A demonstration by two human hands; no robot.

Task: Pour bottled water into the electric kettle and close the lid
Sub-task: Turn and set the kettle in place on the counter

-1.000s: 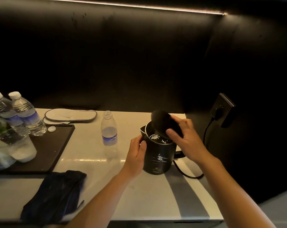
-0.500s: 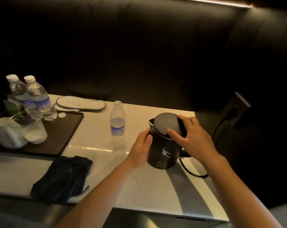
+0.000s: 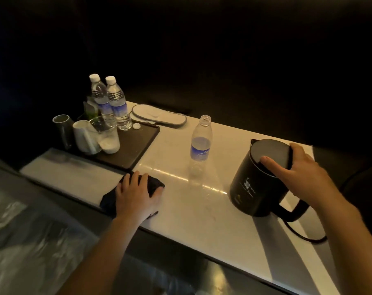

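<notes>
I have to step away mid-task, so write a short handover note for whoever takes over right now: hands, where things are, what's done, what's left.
Left hand: flat on the dark cloth at the counter's near edge, not holding any of the job's things.
Right hand: resting on the kettle's lid, fingers over its top.
Kettle: upright at the right of the counter, cord trailing to the right.
Open bottle: upright mid-counter, uncapped, little water left in it; a loose cap lies on the tray.
Done: the lid looks down; the water level inside cannot be seen.
Left: press to confirm the lid is shut, then let go.
</notes>
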